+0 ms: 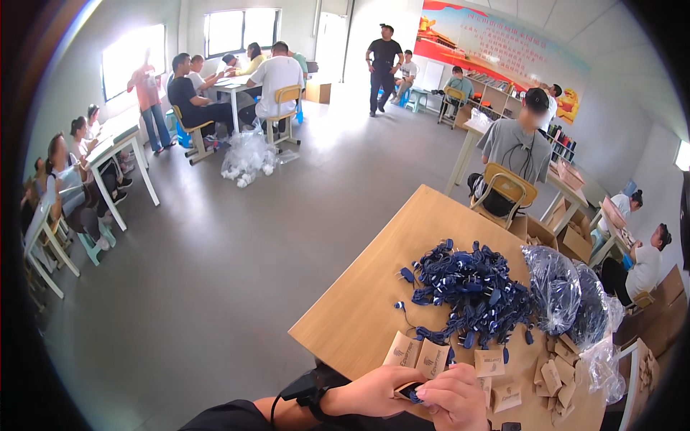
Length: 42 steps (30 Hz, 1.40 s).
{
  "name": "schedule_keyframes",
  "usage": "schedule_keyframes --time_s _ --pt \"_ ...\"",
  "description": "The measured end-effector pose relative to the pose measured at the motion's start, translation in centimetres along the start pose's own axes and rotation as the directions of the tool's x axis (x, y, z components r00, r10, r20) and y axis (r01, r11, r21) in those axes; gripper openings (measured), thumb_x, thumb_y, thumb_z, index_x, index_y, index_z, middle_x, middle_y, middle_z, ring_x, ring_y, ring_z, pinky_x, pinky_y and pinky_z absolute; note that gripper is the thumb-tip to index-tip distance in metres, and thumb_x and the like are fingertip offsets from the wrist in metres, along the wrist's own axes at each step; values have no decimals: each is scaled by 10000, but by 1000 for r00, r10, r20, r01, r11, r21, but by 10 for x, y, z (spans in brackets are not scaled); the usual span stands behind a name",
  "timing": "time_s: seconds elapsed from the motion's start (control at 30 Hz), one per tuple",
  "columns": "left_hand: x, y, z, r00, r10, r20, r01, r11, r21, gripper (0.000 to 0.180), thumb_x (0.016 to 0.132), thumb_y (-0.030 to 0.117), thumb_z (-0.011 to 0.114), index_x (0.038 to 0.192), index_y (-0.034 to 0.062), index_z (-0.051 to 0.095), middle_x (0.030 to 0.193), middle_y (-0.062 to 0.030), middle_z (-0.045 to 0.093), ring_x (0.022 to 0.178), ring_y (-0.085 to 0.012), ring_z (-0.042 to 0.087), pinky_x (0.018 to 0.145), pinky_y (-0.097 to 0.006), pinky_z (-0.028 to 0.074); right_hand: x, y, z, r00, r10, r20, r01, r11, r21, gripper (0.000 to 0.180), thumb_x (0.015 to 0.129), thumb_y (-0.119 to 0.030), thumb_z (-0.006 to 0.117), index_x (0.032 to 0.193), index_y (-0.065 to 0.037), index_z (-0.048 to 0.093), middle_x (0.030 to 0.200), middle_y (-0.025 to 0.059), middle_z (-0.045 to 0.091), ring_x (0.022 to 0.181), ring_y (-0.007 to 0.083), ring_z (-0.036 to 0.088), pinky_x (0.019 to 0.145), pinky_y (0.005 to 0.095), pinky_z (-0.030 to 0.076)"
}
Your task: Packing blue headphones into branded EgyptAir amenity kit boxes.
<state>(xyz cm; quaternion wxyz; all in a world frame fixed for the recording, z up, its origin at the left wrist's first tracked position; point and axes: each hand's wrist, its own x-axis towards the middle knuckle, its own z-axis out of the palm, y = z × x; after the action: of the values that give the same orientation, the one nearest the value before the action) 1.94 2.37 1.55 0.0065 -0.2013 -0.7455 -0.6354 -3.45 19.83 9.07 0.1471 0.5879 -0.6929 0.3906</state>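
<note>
At the near edge of the wooden table, my left hand (370,393) is closed around a small brown cardboard pillow box (403,386). Something dark blue shows in the box's open end, apparently bundled earphones. The bent fingers of my right hand (453,396) press at that same end, partly covering it. Just beyond my hands lie several flat or folded brown pillow boxes (433,358) with dark print. Farther out is a large tangled heap of dark blue earphones (471,287) with coiled cables.
Clear plastic bags (552,287) sit along the table's right side, beside a pile of brown boxes (557,377). The wooden table (359,309) ends at its left edge over grey floor. Ahead, a person in grey (519,147) sits on a chair; other people work at tables around the room.
</note>
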Motion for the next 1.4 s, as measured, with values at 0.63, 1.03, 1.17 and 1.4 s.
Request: schedule_keyframes --time_s 0.63,1.03,1.17,1.4 --pt "0 -3 1 1000 -10 22 9 1000 28 306 811 143 712 1075 31 605 958 -143 648 942 -339 622 812 -388 491 3 -6 -3 999 17 30 -16 998 -57 251 670 -83 749 890 -92 629 822 39 656 780 252 620 702 380 443" --pt "-2 -10 3 995 67 78 -76 990 121 302 845 131 657 1120 26 587 1015 -147 627 992 -344 603 851 -397 483 1 -5 -8 996 -19 86 19 1000 3 254 679 -127 765 895 -107 633 833 29 662 790 245 617 725 380 432" --pt "0 -1 0 993 24 112 -39 990 133 303 849 145 664 1119 32 584 999 -147 626 982 -351 601 842 -400 484 0 -7 -9 993 0 118 3 1000 -24 248 681 -129 762 893 -110 634 851 22 659 808 240 611 740 383 427" --pt "0 -7 3 996 53 75 -61 993 106 242 853 168 678 1022 34 568 928 -145 606 924 -358 596 790 -411 480 1 -10 -5 994 15 110 -2 994 -111 266 650 -134 774 883 -117 647 864 15 645 819 239 603 744 389 420"
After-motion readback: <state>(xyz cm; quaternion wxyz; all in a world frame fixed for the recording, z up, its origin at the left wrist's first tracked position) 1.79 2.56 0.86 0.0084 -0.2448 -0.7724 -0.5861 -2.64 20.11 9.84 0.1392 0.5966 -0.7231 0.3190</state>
